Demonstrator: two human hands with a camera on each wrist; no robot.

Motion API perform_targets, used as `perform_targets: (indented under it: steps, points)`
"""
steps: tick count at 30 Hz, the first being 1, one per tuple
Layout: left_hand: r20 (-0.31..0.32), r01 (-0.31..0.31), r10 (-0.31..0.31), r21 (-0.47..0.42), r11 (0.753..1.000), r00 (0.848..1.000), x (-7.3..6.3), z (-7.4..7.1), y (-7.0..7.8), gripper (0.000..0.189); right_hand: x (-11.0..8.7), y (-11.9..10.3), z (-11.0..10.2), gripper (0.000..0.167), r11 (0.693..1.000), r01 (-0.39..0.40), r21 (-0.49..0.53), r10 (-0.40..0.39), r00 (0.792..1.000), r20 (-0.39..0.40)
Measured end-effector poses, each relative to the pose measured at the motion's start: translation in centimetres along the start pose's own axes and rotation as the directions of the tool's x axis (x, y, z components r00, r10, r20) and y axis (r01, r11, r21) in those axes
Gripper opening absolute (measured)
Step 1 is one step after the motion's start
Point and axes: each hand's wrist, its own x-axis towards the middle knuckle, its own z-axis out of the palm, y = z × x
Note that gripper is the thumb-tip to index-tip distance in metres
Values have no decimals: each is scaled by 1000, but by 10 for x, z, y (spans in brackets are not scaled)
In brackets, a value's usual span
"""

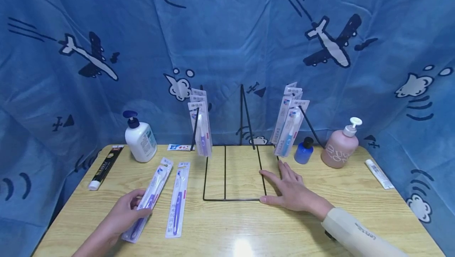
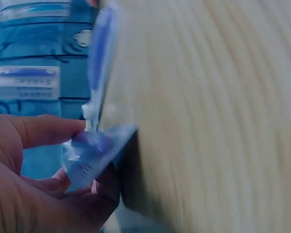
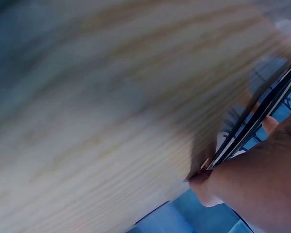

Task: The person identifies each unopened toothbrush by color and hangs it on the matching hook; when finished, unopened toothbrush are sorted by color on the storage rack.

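My left hand (image 1: 121, 214) grips the lower part of a packaged purple toothbrush (image 1: 156, 186), thumb on one side and fingers on the other. In the left wrist view, the clear blister (image 2: 89, 155) is pinched, its end tilted. Just right of it, a second packaged toothbrush (image 1: 177, 203) lies flat on the table. With fingers spread, my right hand (image 1: 293, 190) rests at the right side of the black wire display rack (image 1: 232, 200), thumb at its front corner. Packaged toothbrushes hang on its left hook (image 1: 202, 130) and several more on its right hook (image 1: 289, 130).
A white pump bottle (image 1: 145, 142) and a black toothpaste tube (image 1: 106, 168) are at the left. Behind lies a small toothpaste box (image 1: 179, 147). Right of the rack are a blue bottle (image 1: 303, 152), a pink pump bottle (image 1: 339, 149) and a white tube (image 1: 379, 174). A blue curtain (image 1: 227, 44) hangs behind.
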Motion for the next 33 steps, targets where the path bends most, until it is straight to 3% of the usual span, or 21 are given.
perform_targets:
  steps: [4, 7, 12, 16, 19, 24, 30, 33]
  points:
    - [57, 79, -68, -220, 972, 996, -4, -3, 4, 68, 0, 0, 1, 84, 1000, 0, 1, 0, 1000, 3]
    - [55, 70, -55, -314, 947, 997, -9, -1, 8, 69, -1, 0, 1, 84, 1000, -4, 5, 4, 1000, 7]
    - [11, -32, 39, -384, 923, 999, -22, 5, 18, 72, -1, -1, 1, 84, 1000, 7, 5, -7, 1000, -4]
    - [-48, -163, 158, -411, 897, 986, -33, 13, 28, 62, -1, -1, 0, 84, 1000, 5, -2, -5, 1000, -2]
    - [-101, -287, 270, -424, 859, 958, -41, 18, 34, 50, -1, 0, 0, 84, 1000, 0, -3, 0, 1000, 6]
    - [-135, -426, 409, -428, 797, 902, -53, 27, 45, 41, 0, 1, 0, 85, 1000, -7, -5, 7, 1000, 11]
    - [-57, -553, 592, -441, 707, 804, -64, 39, 55, 35, 1, 0, 1, 85, 1000, -5, 6, 5, 1000, 14]
    - [-14, -561, 620, -442, 700, 784, -67, 46, 62, 33, 1, -1, 1, 85, 1000, -5, 11, 5, 1000, 16]
